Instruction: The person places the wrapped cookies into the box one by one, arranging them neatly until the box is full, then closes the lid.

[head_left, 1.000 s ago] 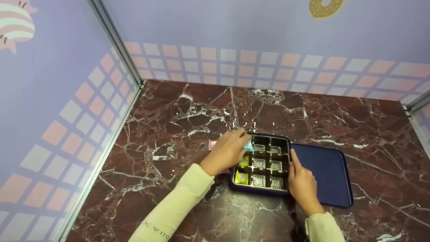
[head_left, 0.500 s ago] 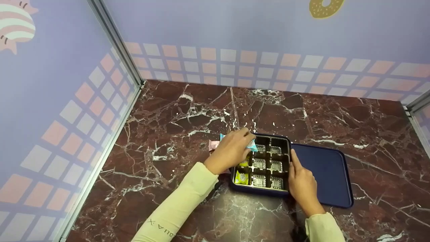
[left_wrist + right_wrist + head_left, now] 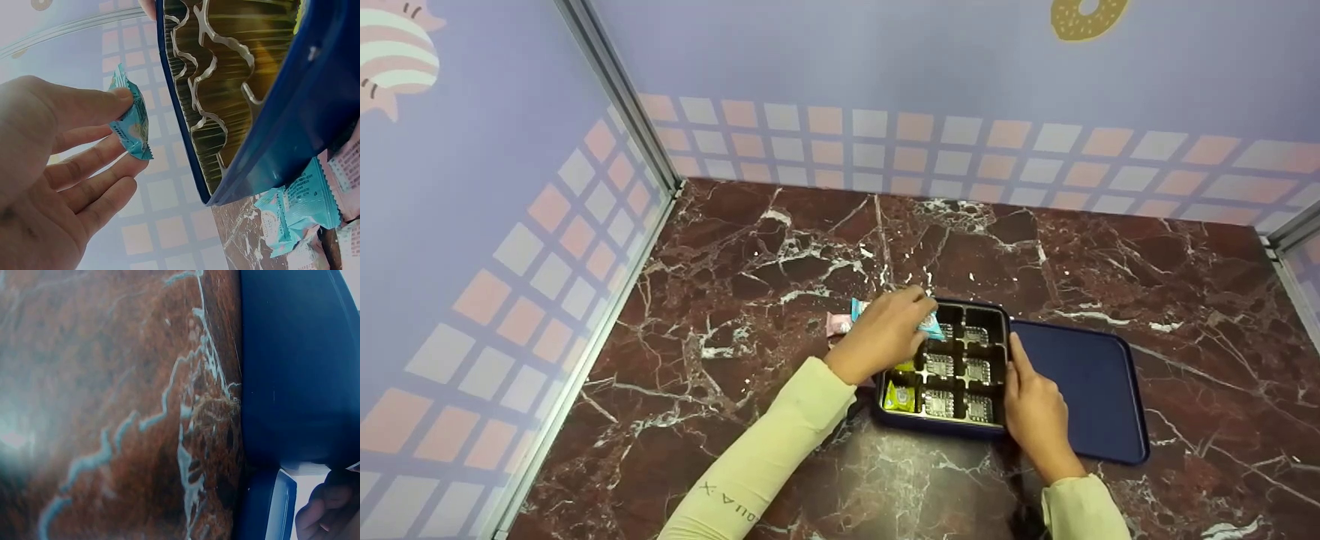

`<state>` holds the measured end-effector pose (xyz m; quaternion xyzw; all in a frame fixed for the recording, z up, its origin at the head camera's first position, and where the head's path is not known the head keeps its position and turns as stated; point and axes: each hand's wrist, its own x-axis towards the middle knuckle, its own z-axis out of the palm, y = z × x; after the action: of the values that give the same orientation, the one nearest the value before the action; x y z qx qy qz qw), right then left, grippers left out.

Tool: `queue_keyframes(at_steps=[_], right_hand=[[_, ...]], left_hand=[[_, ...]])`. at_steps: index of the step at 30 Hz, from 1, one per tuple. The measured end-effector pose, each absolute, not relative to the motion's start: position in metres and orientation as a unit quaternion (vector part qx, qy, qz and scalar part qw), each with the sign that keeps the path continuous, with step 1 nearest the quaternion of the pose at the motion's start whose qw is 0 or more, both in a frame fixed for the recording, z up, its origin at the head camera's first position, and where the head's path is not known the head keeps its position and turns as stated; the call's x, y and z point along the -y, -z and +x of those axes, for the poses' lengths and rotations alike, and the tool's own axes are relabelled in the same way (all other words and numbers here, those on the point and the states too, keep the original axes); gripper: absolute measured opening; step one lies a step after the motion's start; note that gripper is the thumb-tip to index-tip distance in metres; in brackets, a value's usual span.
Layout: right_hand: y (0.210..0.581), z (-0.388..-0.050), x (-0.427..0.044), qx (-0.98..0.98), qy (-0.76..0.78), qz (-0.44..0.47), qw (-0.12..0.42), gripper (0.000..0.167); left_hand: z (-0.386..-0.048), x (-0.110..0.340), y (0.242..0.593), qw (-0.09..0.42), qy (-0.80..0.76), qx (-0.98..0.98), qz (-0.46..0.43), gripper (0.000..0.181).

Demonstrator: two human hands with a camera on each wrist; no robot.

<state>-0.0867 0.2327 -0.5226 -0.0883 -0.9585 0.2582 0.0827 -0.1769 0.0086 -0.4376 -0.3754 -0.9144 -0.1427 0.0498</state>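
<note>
In the left wrist view my left hand pinches a blue-wrapped candy between thumb and fingertips. The head view has this hand over the far left part of a dark blue box, hiding some of its compartments. Yellow-green wrapped candies lie in the left column of the gold-edged divider tray. My right hand touches the box's right side, one finger stretched along the wall. Only a few dark fingers of it show in the right wrist view.
A dark blue lid lies flat right of the box. Left of the box, pink candies and blue candies are piled on the marbled tabletop. Patterned panels stand along the back and sides.
My left hand has shifted slightly right over the box with the blue-wrapped candy, covering more of the second column. The right hand, box and lid look the same.
</note>
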Motion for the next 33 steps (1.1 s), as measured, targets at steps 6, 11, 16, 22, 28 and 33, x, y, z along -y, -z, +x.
queue_keyframes(at_steps=[6,11,16,22,28,33], right_hand=[[0.522,-0.087,-0.233,0.959,-0.257,-0.090,0.073,0.047],[0.522,-0.087,-0.233,0.959,-0.258,-0.094,0.069,0.047],[0.521,-0.087,-0.233,0.959,-0.258,-0.091,0.075,0.047],[0.521,-0.087,-0.233,0.959,-0.259,-0.092,0.072,0.047],[0.521,-0.087,-0.233,0.959,-0.259,-0.091,0.069,0.047],[0.520,-0.087,-0.232,0.959,-0.257,-0.091,0.072,0.047]], left_hand=[[-0.179,-0.012,0.436,0.029,0.147,0.915,-0.375,0.035],[-0.181,-0.014,0.435,0.022,0.145,0.915,-0.377,0.028],[-0.183,-0.017,0.436,0.012,0.134,0.918,-0.374,0.022],[-0.186,-0.020,0.437,0.000,0.135,0.917,-0.374,0.022],[-0.188,-0.023,0.437,-0.012,0.131,0.918,-0.375,0.022],[-0.190,-0.026,0.438,-0.015,0.131,0.917,-0.377,0.026]])
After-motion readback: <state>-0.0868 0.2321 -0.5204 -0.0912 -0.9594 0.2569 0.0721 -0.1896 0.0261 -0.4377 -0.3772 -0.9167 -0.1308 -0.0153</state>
